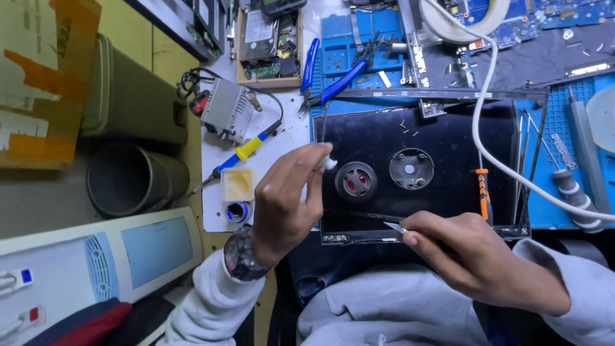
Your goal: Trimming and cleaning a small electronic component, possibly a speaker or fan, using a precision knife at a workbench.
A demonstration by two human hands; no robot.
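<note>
My left hand (288, 198) is raised over the left edge of a black laptop panel (448, 138) and pinches a small white piece (330, 163) between thumb and fingertips. My right hand (474, 253) rests at the panel's near edge and grips thin metal tweezers (394, 227) whose tips point left. On the panel lie two round parts: a dark disc with a red centre (356, 181) and a grey disc (410, 169). The white piece is just left of the red-centred disc.
An orange-handled screwdriver (482, 191) lies on the panel's right side. A white cable (493, 122) curves across it. A soldering iron (246, 150), a small yellow tin (237, 184), blue pliers (339, 80) and circuit boards (512, 19) lie beyond. A grey cylinder (131, 176) sits left.
</note>
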